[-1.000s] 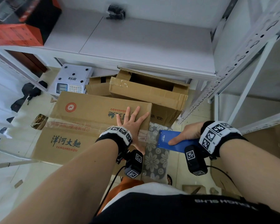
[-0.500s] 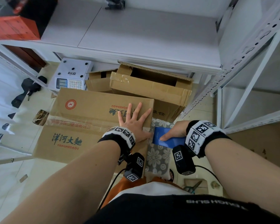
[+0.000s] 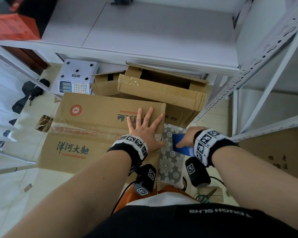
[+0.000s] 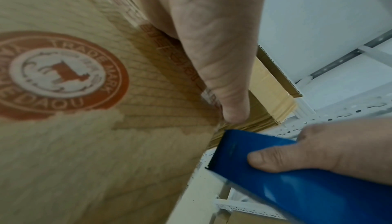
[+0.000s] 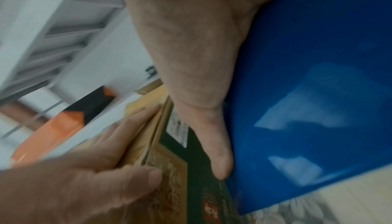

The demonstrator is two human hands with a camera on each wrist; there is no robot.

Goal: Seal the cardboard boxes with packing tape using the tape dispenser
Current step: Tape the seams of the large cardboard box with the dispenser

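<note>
Left hand (image 3: 144, 129) flat, fingers splayed; right hand (image 3: 186, 140) curled in a grip, both forearms extended.

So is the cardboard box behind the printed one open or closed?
Open. The plain cardboard box shows a dark, uncovered opening on top, with its flap raised beneath the white shelf. Its contents cannot be seen.

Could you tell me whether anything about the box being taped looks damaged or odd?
The box under the left hand already carries old, wrinkled tape along its seam, and its printed surface looks scuffed away beside the thumb.

closed printed cardboard box (image 3: 96, 127), blue tape dispenser (image 3: 181, 145) at its right edge
</note>
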